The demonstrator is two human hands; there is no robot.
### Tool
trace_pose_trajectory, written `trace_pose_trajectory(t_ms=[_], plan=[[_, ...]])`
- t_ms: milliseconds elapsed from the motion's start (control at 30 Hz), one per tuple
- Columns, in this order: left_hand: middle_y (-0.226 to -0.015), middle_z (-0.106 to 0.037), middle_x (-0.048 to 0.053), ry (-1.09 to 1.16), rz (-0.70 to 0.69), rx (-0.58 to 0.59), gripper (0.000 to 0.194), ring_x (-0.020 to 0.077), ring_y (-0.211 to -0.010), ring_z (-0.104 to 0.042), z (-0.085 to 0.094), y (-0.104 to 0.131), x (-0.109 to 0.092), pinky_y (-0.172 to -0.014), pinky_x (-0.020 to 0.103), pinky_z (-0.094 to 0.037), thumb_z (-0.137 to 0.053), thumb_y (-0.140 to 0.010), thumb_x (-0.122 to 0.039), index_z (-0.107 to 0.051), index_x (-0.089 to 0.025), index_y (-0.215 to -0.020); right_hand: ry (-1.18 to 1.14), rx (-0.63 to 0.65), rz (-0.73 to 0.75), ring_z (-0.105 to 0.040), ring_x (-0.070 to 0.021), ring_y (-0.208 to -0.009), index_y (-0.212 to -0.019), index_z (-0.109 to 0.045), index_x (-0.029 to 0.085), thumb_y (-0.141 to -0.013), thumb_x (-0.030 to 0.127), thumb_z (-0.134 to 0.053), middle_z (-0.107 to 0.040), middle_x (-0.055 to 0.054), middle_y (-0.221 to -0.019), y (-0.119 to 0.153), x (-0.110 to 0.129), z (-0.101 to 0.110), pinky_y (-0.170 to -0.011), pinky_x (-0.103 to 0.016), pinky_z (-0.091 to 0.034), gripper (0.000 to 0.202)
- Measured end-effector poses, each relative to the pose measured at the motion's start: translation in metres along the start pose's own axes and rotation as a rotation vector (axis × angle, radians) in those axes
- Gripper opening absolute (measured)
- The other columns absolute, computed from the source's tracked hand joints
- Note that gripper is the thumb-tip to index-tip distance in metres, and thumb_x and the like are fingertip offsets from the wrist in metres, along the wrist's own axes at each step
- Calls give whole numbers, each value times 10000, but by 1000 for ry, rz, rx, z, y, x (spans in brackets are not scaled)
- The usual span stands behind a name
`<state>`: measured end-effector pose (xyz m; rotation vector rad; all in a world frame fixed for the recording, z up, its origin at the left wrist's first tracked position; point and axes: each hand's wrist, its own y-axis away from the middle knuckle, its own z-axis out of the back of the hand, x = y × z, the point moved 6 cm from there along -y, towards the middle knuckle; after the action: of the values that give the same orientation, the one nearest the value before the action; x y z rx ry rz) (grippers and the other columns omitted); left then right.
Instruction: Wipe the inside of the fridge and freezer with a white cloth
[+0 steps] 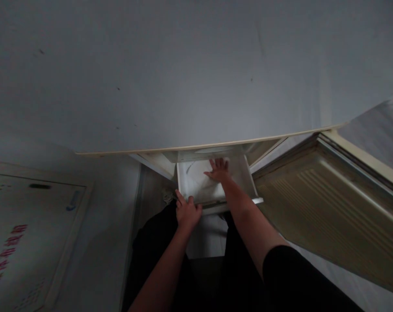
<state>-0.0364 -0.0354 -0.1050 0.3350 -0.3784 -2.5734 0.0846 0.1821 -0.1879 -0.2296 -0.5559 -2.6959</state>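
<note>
A white drawer (pixel 253 186) is pulled out below the front edge of a pale tabletop. Inside it, my right hand (pixel 218 170) reaches toward the back with its fingers spread; nothing shows in it. My left hand (pixel 187 212) rests at the drawer's front left corner, fingers apart, touching the front rim. A thin dark line shows on the drawer's left inner side. The drawer looks otherwise bare where my right hand and forearm do not cover it.
The broad grey-white tabletop (pixel 196 78) fills the upper view. At the right, a yellowish ribbed door panel (pixel 326 208) stands open. A pale metal cabinet door (pixel 30 229) with red writing is at the lower left. My legs are under the drawer.
</note>
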Motion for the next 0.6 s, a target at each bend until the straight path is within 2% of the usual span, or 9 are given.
trace_pose_trajectory(t_ms=[67, 100, 167, 233, 300, 367, 500, 600], plan=[[-1685, -88, 270, -2, 2, 13, 474, 455, -1343, -486, 0, 0, 0, -1025, 494, -477, -596, -898, -376, -647, -144, -1309, -37, 42, -127, 93, -380, -1581, -1680, -107, 200, -976, 708, -405, 33, -150, -1715, 3, -45, 9, -1241, -626, -32, 918], [-1686, -84, 270, -4, 4, 21, 473, 454, -1343, -484, 0, 0, -1, -1023, 493, -478, -587, -902, -372, -644, -144, -1313, -60, 78, -149, 111, -365, -1581, -1681, -65, 192, -982, 695, -410, 82, -151, -1711, 5, -59, 11, -1248, -603, -80, 928], [-1688, -82, 262, -7, 10, 30, 464, 447, -1342, -484, 1, 0, -1, -1020, 489, -477, -571, -908, -358, -642, -149, -1316, -86, 127, -153, 132, -346, -1579, -1676, 13, 177, -987, 664, -436, 157, -163, -1697, 9, -71, 13, -1257, -553, -137, 956], [-1688, -90, 253, -9, 14, 32, 459, 442, -1346, -483, 2, 0, -1, -1025, 486, -473, -571, -905, -345, -642, -157, -1318, -56, 125, -175, 145, -388, -1567, -1670, 47, 153, -945, 691, -505, 184, -195, -1683, 11, -65, 12, -1253, -578, -107, 1058], [-1686, -92, 258, -7, 16, 29, 459, 446, -1350, -479, 2, 1, -1, -1029, 486, -467, -577, -902, -339, -642, -160, -1319, -1, 118, -227, 163, -471, -1538, -1666, 63, 142, -850, 761, -593, 216, -220, -1667, 14, -45, 6, -1217, -671, -45, 1217], [-1680, -92, 276, -6, 13, 21, 451, 450, -1349, -481, 3, 2, -1, -1031, 488, -463, -577, -903, -337, -645, -153, -1309, 52, 137, -189, 183, -520, -1513, -1663, 75, 150, -772, 786, -665, 241, -223, -1655, 14, -13, -3, -1177, -733, 2, 1321], [-1673, -111, 286, -5, 1, -1, 439, 439, -1338, -492, 2, 2, -2, -1032, 481, -466, -574, -900, -325, -657, -136, -1287, 88, 210, 85, 186, -507, -1515, -1667, 24, 143, -740, 668, -776, 232, -238, -1647, 17, 65, -23, -1208, -683, 24, 1333], [-1678, -121, 262, -6, 7, -2, 457, 434, -1344, -487, 0, 1, -1, -1027, 485, -476, -579, -891, -314, -649, -142, -1308, 65, 236, 224, 165, -492, -1526, -1668, -24, 109, -716, 547, -834, 201, -257, -1648, 21, 111, -37, -1230, -648, 15, 1325]])
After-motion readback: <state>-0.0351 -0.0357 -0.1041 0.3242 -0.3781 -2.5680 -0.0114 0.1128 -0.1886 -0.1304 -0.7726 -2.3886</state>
